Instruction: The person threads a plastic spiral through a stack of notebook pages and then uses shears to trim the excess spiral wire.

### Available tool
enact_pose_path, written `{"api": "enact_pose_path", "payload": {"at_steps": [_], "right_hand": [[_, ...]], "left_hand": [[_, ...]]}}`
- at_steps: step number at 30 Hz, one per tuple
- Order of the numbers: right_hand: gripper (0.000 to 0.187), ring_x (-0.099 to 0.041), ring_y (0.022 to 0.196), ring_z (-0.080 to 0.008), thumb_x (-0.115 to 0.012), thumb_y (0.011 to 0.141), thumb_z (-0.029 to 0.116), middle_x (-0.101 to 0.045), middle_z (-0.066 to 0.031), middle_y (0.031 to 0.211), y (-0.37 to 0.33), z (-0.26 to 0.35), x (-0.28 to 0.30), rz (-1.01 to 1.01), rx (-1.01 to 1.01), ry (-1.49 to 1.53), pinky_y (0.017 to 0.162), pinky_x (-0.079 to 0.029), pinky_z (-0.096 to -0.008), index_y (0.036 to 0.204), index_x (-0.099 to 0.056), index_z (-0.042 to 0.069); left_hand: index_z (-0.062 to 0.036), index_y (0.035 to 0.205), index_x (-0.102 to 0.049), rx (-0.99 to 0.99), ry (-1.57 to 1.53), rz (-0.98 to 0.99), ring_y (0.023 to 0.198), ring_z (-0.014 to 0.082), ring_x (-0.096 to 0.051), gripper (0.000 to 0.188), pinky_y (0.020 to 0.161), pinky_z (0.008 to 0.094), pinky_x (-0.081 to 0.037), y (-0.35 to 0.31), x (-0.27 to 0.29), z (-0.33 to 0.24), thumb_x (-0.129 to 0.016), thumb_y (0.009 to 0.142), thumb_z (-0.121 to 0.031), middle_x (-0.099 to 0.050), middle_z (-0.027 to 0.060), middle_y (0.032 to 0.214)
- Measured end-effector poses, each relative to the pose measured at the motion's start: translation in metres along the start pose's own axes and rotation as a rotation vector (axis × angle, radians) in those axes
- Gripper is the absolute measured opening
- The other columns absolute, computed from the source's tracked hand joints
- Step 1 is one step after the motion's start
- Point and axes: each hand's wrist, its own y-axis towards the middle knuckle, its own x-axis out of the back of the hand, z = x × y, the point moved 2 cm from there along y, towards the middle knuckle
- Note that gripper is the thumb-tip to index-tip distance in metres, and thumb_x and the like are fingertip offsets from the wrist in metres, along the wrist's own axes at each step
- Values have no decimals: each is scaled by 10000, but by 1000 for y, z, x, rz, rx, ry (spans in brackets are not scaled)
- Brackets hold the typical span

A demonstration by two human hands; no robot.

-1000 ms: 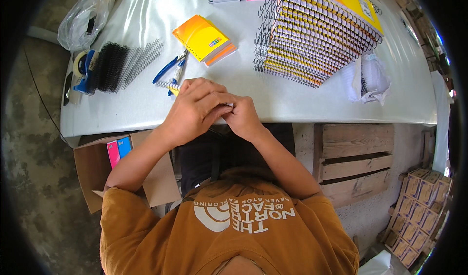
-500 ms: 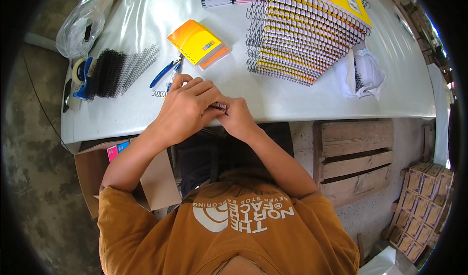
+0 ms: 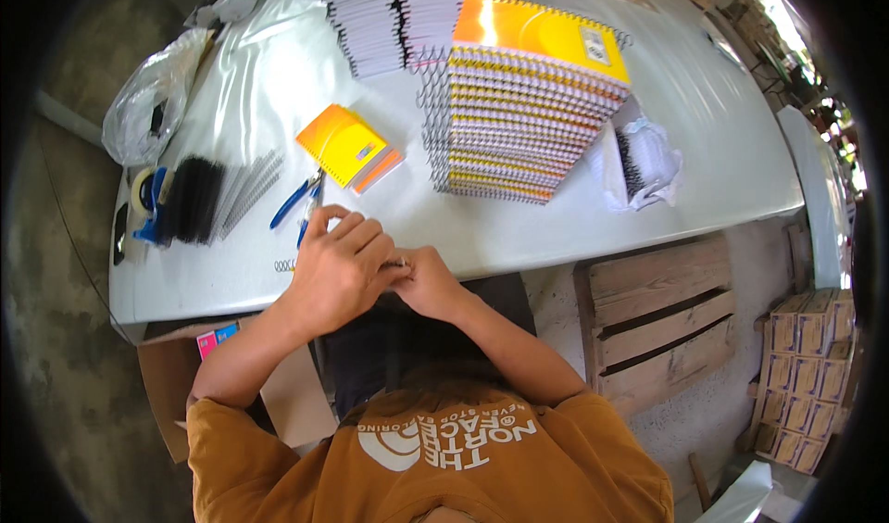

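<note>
My left hand and my right hand are together at the table's front edge, fingers curled and pinching. Between and beneath them is a small spiral notebook, mostly hidden. Its black wire coil sticks out to the left of my left hand, with a sliver of yellow beside it. Just beyond my left hand lie blue-handled pliers. Further off sits a short stack of yellow-orange notebooks with punched holes along one edge.
A tall pile of coil-bound notebooks stands right of centre, with page stacks behind. On the left are black wire coils, a blue tape dispenser and a plastic bag. A white wrapped bundle lies right; a cardboard box stands below.
The view has tilted up, so the table and hands appear lower and more page stacks show at the back. My fingers have shifted slightly and cover more of the coil between them.
</note>
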Motion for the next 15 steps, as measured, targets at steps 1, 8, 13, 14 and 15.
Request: {"api": "enact_pose_path", "payload": {"at_steps": [1, 8, 13, 14, 15], "right_hand": [[203, -604, 794, -394, -561, 830, 52, -624, -200, 834, -3, 5, 4, -11, 28, -13, 662, -479, -352, 1030, -584, 39], [262, -603, 942, -261, -607, 827, 55, -602, -163, 1048, -1, 136, 110, -527, 875, -330, 822, -462, -343, 1067, -519, -3], [235, -443, 1204, -326, -525, 828, 40, -569, -200, 1143, 23, 163, 192, -651, 748, -670, 1012, -323, -366, 1047, -559, -37], [265, -396, 1248, -328, -504, 841, 67, -549, -207, 1179, 23, 142, 203, -601, 620, -584, 1038, -285, -372, 1079, -551, -38], [296, -349, 1292, -330, -483, 853, 94, -530, -215, 1215, 24, 124, 210, -546, 494, -491, 1063, -247, -377, 1111, -543, -38]], "left_hand": [[-80, 751, -605, -12, -11, 8, 749, 250, -559, 245, 779, 378, -391, 3, 3, -4, -748, 621, -232, -547, 48, 723], [-21, 845, -626, 21, -110, -231, 854, 249, -578, 301, 743, 334, -443, 64, 106, -12, -771, 603, -127, -618, 63, 910], [-86, 983, -648, -252, 82, -848, 844, 262, -594, 308, 727, 341, -478, 150, 56, 6, -731, 693, -149, -627, 80, 951], [-91, 1044, -642, -111, 20, -694, 935, 275, -602, 330, 808, 343, -483, 155, 35, 7, -721, 725, -125, -631, 94, 1038], [-85, 1055, -635, -97, -57, -696, 947, 283, -600, 342, 815, 350, -482, 154, 17, 8, -721, 732, -160, -624, 108, 1056]]}}
